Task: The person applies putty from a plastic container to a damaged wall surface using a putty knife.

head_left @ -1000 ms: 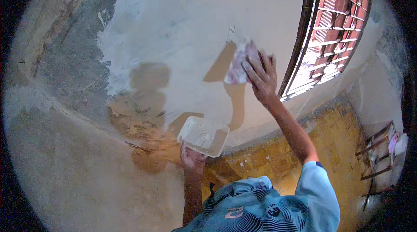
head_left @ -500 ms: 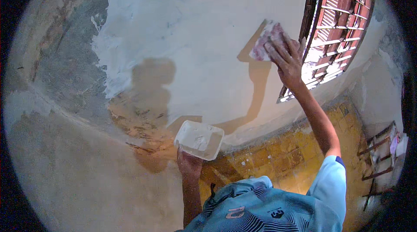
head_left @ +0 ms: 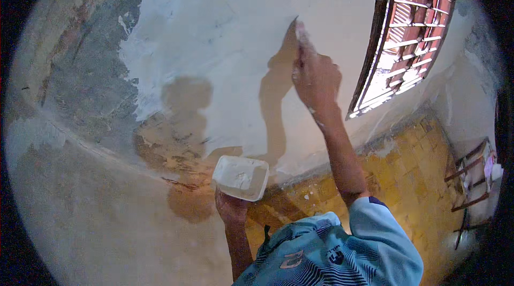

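Note:
My right hand (head_left: 317,78) grips a flat pink-and-white spreader (head_left: 301,34), seen nearly edge-on against the pale, smeared wall (head_left: 230,45); its exact kind is unclear. The spreader casts a pointed shadow beside it. My left hand (head_left: 231,203) holds a white rectangular plastic tub (head_left: 240,176) from underneath, low in front of the wall, with white paste inside. The left fingers are mostly hidden by the tub. Rough grey bare plaster (head_left: 93,72) borders the white coating on the left.
A barred window (head_left: 412,29) with dark frame is at upper right. Yellowish tiled floor (head_left: 401,168) runs below the wall. A wooden stand (head_left: 471,176) with white and pink things on it stands at the far right. A plain plastered surface (head_left: 107,205) fills the lower left.
The right hand and spreader went right toward the window half a second ago and are now back leftward, turned edge-on. The tub has dipped slightly and shifted left.

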A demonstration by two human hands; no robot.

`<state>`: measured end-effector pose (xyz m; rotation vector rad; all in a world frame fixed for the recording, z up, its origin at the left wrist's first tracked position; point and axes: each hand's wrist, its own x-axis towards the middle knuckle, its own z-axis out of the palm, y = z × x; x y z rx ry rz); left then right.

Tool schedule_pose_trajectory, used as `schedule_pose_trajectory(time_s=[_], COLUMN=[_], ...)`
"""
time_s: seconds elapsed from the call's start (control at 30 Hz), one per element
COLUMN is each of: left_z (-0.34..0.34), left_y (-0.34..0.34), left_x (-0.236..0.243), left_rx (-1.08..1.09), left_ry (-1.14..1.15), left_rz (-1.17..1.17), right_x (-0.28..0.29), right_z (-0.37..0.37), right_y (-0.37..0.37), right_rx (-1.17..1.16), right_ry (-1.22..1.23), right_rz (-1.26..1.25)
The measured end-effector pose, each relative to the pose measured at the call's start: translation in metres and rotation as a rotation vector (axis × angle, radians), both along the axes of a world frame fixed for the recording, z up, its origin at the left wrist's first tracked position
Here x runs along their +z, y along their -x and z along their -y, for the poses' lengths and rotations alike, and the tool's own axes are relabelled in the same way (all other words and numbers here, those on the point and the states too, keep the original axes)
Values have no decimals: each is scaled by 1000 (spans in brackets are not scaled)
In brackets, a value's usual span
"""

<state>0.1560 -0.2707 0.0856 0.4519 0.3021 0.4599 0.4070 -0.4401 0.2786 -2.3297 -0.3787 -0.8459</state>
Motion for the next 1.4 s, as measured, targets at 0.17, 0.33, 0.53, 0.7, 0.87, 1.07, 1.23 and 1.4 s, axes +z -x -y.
schedule_pose_trajectory(time_s=[0.17, 0.33, 0.53, 0.7, 0.87, 1.07, 1.23, 1.4], left_z=[-12, -32, -22, -36, -36, -44, -35, -33], left_y=[12, 23, 20, 23, 32, 38, 41, 34], left_x=[-11, -49, -16, -34, -24, -30, -39, -36], left_rx=[113, 77, -19, -12, 17, -25, 49, 29], left_ry=[-38, -275, 20, -71, -104, 8, -606, -13], left_rz=[-42, 44, 26, -44, -79, -77, 35, -64], right_x=[12, 14, 40, 29, 22, -3, -10, -4], right_z=[-44, -34, 18, -11, -60, -87, -54, 15], right_y=[41, 55, 25, 12, 14, 46, 89, 31], right_rx=[124, 229, -111, -148, -89, -78, 294, 459], right_ry=[122, 105, 10, 110, 107, 57, 250, 421], right_rz=[-55, -87, 22, 76, -35, 200, -29, 743])
